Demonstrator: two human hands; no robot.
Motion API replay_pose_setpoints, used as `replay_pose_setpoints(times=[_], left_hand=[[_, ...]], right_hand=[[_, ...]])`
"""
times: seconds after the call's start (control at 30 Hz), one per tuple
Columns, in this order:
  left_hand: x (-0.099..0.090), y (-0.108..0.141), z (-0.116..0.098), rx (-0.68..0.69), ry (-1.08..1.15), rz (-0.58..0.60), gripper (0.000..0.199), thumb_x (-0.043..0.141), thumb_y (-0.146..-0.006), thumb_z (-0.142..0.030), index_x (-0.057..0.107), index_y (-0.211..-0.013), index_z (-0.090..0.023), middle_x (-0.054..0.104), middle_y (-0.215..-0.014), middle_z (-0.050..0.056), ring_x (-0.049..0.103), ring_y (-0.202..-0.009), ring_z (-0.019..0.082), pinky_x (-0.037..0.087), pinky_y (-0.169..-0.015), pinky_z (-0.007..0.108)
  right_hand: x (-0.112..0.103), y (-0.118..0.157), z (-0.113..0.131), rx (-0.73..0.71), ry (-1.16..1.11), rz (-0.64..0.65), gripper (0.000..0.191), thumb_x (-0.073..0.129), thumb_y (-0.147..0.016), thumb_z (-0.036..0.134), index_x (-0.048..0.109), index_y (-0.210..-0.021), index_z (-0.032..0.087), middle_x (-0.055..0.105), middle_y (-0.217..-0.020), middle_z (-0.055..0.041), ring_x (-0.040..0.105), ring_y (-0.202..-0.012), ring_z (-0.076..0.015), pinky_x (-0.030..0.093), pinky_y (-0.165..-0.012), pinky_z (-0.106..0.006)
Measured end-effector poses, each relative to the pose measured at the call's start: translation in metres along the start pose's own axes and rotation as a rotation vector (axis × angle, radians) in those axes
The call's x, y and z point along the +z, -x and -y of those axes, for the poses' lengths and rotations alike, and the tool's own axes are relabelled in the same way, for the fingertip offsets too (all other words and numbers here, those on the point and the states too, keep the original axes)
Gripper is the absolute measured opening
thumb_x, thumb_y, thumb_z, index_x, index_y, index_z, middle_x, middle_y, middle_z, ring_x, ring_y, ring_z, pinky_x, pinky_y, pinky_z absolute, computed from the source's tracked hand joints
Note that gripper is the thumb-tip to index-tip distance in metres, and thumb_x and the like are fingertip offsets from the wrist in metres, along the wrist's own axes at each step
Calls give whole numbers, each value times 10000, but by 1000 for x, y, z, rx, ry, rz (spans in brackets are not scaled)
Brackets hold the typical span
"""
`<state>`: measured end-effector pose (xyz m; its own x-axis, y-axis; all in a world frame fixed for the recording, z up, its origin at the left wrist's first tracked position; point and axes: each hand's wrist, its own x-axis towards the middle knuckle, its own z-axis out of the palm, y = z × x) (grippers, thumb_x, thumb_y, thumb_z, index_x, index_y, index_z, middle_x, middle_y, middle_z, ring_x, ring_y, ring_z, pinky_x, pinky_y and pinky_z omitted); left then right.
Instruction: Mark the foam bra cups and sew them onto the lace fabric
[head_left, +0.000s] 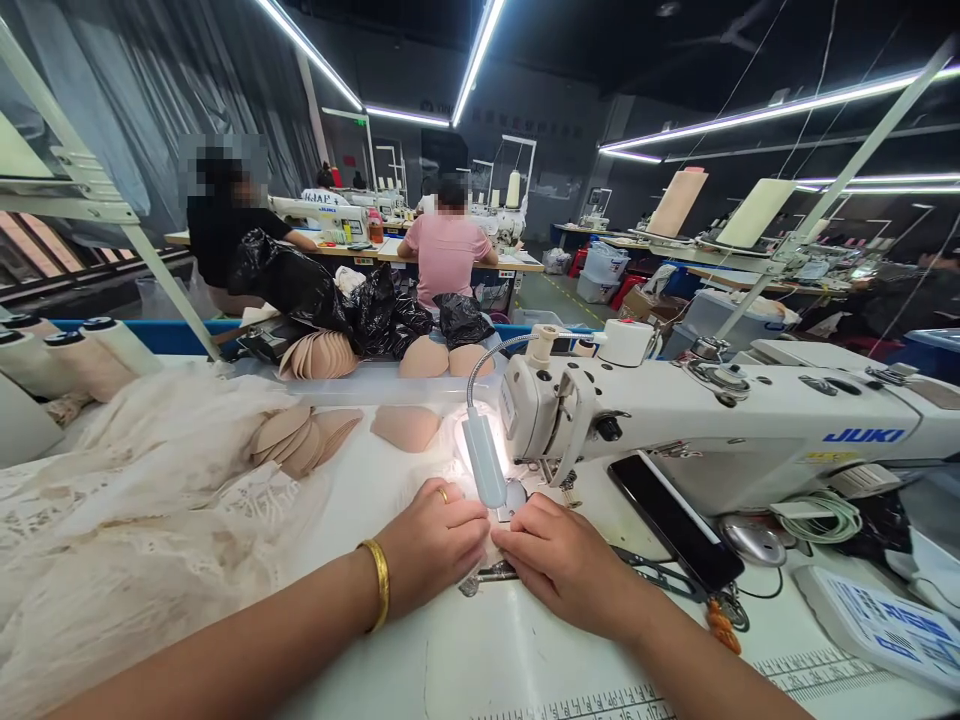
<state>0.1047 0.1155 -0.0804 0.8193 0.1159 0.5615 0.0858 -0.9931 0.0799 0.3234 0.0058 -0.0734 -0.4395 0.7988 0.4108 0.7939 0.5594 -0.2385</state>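
Observation:
Both hands meet in front of the needle area of a white sewing machine (645,400). My left hand (435,545), wearing a ring and a gold bracelet, has its fingers closed on pale thin fabric (427,472) at the machine bed. Opposite it, my right hand (574,565) pinches the edge of the same fabric, most of it hidden under the fingers. A grey gooseneck lamp (484,460) lights the spot just above them. Beige molded cup pads (405,427) lie behind my left hand, with a fanned stack of pads (300,440) farther left.
Cream lace fabric (150,500) heaps over the left side. Right of the machine head lie a phone (675,520), black scissors (660,574) and a white plastic box (885,625). A printed ruler (622,700) runs along the front. Two people sit at machines beyond.

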Motion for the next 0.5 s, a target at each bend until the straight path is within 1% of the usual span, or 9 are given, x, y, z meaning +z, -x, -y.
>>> replay_pose_setpoints(times=[0.1, 0.2, 0.27, 0.33, 0.5], left_hand=[[3, -6, 12, 19, -18, 77, 110, 521, -993, -185, 626, -972, -209, 707, -876, 12, 571, -789, 209, 398, -857, 390], [5, -13, 22, 22, -12, 117, 103, 549, -975, -218, 640, -1021, -213, 712, -930, 26, 595, -837, 226, 400, -873, 405], [6, -17, 28, 21, -5, 112, 72, 580, -954, -228, 634, -1002, -218, 713, -963, 23, 595, -840, 220, 394, -868, 398], [8, -19, 32, 13, 7, 130, 46, 612, -939, -228, 624, -984, -231, 715, -989, 17, 602, -867, 220, 384, -866, 389], [9, -20, 38, -15, 13, 166, 16, 612, -946, -230, 617, -931, -230, 707, -923, 20, 584, -855, 235, 365, -856, 402]], right_hand=[[2, 0, -3, 50, 30, -1, 246, 461, -1040, 141, 677, -1135, 211, 606, -852, -45, 521, -797, -222, 421, -662, -319], [4, 1, -6, 76, 50, -11, 240, 455, -1044, 153, 668, -1140, 210, 606, -872, -54, 552, -829, -236, 427, -654, -318], [5, 0, -8, 82, 52, -17, 232, 462, -1042, 152, 655, -1157, 210, 608, -896, -59, 568, -856, -243, 433, -652, -316], [6, 0, -10, 97, 53, -12, 227, 477, -1032, 145, 644, -1172, 210, 604, -910, -61, 577, -866, -247, 437, -654, -317], [6, -1, -10, 152, 52, 25, 217, 482, -1023, 140, 640, -1148, 218, 592, -899, -55, 582, -854, -250, 394, -598, -307]])
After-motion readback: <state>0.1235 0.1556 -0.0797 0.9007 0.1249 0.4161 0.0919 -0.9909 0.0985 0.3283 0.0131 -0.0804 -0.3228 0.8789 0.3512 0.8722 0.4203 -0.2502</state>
